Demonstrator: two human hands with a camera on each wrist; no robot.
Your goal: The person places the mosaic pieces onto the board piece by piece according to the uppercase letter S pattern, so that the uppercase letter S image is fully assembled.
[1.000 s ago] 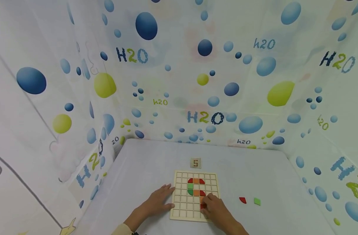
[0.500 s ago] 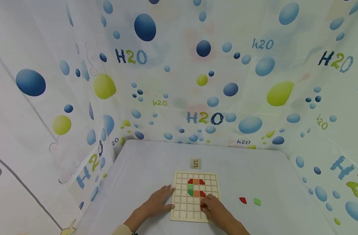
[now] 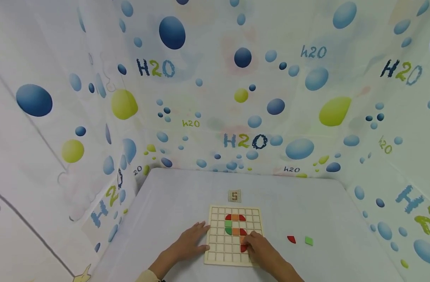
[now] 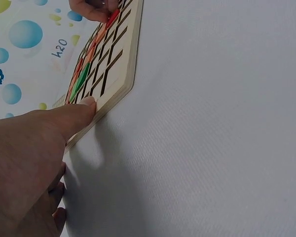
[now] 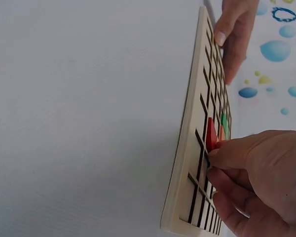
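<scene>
A square wooden grid board (image 3: 219,256) lies on the table, with red, orange and green tiles forming a curved figure. My left hand (image 3: 190,241) rests against its left edge, fingers extended and the thumb (image 4: 81,114) touching the rim. My right hand (image 3: 263,250) is over the board's right part, thumb and fingers bent at a red quarter-circle tile (image 5: 211,133) that looks slightly raised in the right wrist view. That red tile sits below an orange tile (image 3: 242,239), partly covered by my fingertips. The fingers' exact contact is partly hidden.
A small card (image 3: 234,196) with a brown S-like figure on a grid lies beyond the board. To the right on the white table (image 3: 179,188) are a loose red quarter-circle tile (image 3: 291,239) and a green square tile (image 3: 309,241). Patterned curtains (image 3: 200,98) enclose the table.
My right hand has shifted slightly to the right, uncovering more of the lower red tile. The left hand stays at the board's edge. The head view has moved slightly.
</scene>
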